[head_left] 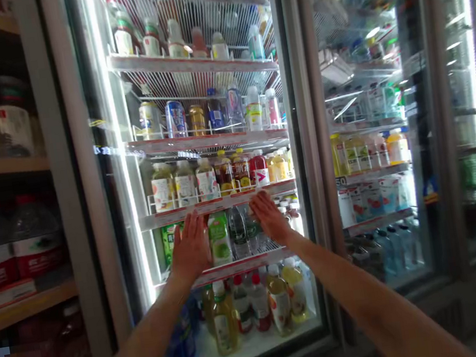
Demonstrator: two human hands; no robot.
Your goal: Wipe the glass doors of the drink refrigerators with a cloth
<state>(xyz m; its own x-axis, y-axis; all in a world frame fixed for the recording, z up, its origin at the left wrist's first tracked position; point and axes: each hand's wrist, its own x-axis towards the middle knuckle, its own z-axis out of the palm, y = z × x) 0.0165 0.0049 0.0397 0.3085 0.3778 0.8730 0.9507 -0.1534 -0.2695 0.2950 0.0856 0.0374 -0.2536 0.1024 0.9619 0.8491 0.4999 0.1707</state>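
Observation:
Both my arms reach forward to a lit drinks cooler [218, 203] with several shelves. My left hand [190, 244] is raised with its fingers stretched up, in front of the shelf edge and beside a green carton-like pack [219, 237]. It holds nothing. My right hand [270, 215] is raised at the same shelf edge, fingers extended up and to the left, below a red bottle [259, 168]. Nothing shows in it. Dark-labelled clear bottles [238, 233] stand between the hands. I cannot tell whether either hand touches the shelf or glass in front.
Juice and tea bottles [185, 183] line the shelf above my hands; cans [176, 119] stand higher. Bottles [225, 319] fill the cooler floor. A metal door frame [314, 150] separates a second cooler at right. A wooden rack [1, 167] with bottles stands at left.

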